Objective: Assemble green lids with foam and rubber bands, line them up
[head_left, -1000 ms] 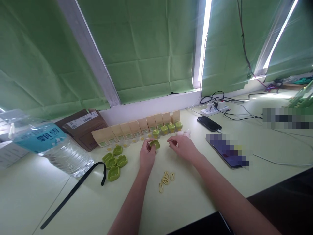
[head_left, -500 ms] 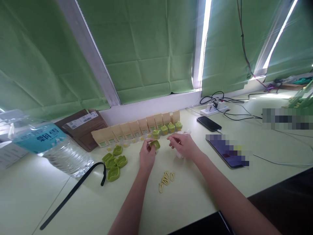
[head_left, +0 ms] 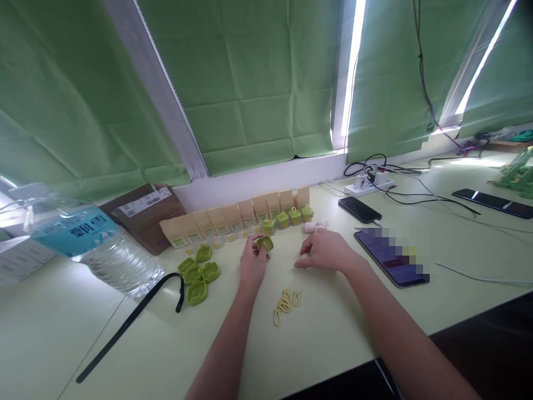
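Fingers (head_left: 255, 248) of the left hand (head_left: 252, 264) pinched on a small, glossy, hollow lime-green cap (head_left: 264, 243)

Green cap (head_left: 264, 243): small, olive-green plastic shell, rounded, hollow side facing up. Pinched at its left edge by the fingertips of the left hand (head_left: 252, 262), raised slightly off the pale worktop (head_left: 333, 333), toward the worktop's far edge, just in front of the row of tan packets.

Right hand (head_left: 327, 251): palm down, fingers curled loosely, resting on the worktop to the right of the cap, apart from it. Whether it holds anything cannot be told.

Small whitish pieces (head_left: 315, 226): lie just beyond the right hand's fingertips, close to the far edge; shape too small to make out.
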Tool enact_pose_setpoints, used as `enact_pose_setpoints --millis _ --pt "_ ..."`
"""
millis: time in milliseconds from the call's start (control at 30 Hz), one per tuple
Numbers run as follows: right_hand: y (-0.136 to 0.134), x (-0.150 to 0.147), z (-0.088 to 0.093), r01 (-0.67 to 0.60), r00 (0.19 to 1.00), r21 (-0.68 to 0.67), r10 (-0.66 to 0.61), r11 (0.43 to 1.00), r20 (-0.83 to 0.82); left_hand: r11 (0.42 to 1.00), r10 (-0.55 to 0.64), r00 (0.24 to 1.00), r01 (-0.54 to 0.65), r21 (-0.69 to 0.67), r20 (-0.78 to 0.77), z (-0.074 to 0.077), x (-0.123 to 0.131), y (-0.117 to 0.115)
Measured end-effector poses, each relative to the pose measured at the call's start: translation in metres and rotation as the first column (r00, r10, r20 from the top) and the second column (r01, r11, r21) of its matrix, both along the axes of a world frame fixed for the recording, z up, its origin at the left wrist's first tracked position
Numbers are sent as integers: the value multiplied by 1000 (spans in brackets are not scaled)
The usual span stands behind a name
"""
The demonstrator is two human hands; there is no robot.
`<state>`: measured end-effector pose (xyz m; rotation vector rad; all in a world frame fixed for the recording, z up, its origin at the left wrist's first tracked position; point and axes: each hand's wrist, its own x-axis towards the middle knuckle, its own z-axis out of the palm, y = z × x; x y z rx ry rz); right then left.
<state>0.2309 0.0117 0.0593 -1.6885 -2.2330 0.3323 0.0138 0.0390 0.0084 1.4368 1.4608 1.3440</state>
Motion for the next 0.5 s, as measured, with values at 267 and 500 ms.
enact_pose_setpoints --millis 267,500 --pt "2 -2 -6 -130 976 34 134 991 -173 1000 -3 998 4 -10 62 0 -1 1" --pt "4 -21 -16 -203 782 283 329 938 -529 987 -157 980 159 -6 126 4 3 -4"
